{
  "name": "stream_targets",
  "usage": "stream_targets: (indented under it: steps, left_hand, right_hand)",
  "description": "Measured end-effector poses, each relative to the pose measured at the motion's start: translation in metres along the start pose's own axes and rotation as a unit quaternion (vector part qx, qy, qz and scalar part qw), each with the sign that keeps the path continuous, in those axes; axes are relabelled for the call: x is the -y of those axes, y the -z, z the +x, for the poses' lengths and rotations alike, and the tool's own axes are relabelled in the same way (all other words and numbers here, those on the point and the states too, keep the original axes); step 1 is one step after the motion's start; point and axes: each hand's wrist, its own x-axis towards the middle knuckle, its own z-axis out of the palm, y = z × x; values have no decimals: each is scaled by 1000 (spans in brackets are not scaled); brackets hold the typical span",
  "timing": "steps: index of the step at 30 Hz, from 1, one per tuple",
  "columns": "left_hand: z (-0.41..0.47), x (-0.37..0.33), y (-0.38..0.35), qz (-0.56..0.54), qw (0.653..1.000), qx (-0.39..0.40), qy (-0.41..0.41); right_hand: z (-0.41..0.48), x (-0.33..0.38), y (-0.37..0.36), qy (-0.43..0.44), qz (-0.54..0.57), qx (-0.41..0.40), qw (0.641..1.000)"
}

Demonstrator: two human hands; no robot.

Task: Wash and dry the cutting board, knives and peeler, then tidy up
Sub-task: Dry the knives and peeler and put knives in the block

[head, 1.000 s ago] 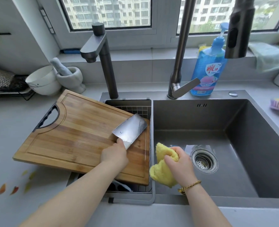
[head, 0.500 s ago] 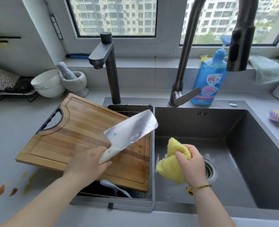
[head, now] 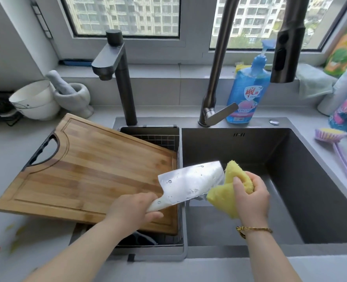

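Steel cleaver (head: 191,184), left hand (head: 132,210) — yellow cloth (head: 225,197), right hand (head: 252,197).

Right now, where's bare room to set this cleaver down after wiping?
Bare: the cutting board's middle, between its handle cutout and the left hand; the counter left of it, short of the bowls; the sink floor right of the cloth. Crowded: right of the sink, around the brush.

Grey counter (head: 5,155) — cutting board (head: 91,171), bowls (head: 36,100), mortar (head: 75,98), brush (head: 329,134).
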Motion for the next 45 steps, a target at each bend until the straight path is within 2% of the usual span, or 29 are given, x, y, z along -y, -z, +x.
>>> stream_targets:
  steps: [5, 10, 12, 15, 17, 19, 24, 27, 29, 31, 34, 37, 40, 43, 45]
  left_hand:
    - [5, -2, -4, 3, 1000, 11, -10]
    - [7, -5, -4, 14, 999, 26, -12]
    - [8, -5, -5, 23, 999, 26, -17]
    - [11, -6, -5, 34, 999, 23, -20]
    - [11, -7, -4, 37, 999, 20, -14]
    - [10, -9, -3, 43, 999, 19, -13]
    - [11, -20, -4, 68, 997, 18, -26]
    - [11, -23, -5, 66, 998, 11, -21]
    - [10, -21, -5, 54, 998, 4, -17]
    - [10, -18, -5, 44, 999, -2, -16]
    - [8, -15, -4, 44, 999, -2, -16]
    - [10, -16, -5, 60, 998, -4, -20]
    - [9, -16, -8, 47, 999, -14, -16]
    - [3, -9, -15, 20, 999, -27, 5]
    - [0, -5, -16, 17, 999, -36, 10]
  right_hand:
    - [0, -1, -24, 61, -91, 81, 991]
    - [0, 3, -53, 82, -287, 134, 945]
    - [-7, 11, -66, 150, -360, 175, 904]
    - [-22, 20, -86, 279, -427, 290, 810]
    - [-18, 22, -89, 300, -449, 332, 774]
    - [-2, 18, -85, 268, -465, 325, 779]
    - [19, 7, -74, 124, -504, 190, 833]
    - [-2, 12, -87, 205, -469, 240, 825]
    - [-18, 11, -91, 309, -416, 279, 809]
    - [-17, 4, -83, 365, -388, 260, 806]
    - [13, -13, -57, 226, -421, 245, 844]
    - [39, -18, -43, 80, -433, 163, 883]
    - [32, -10, -52, 103, -476, 158, 859]
    - [12, -4, -63, 241, -477, 248, 808]
    - [8, -5, -63, 263, -454, 297, 798]
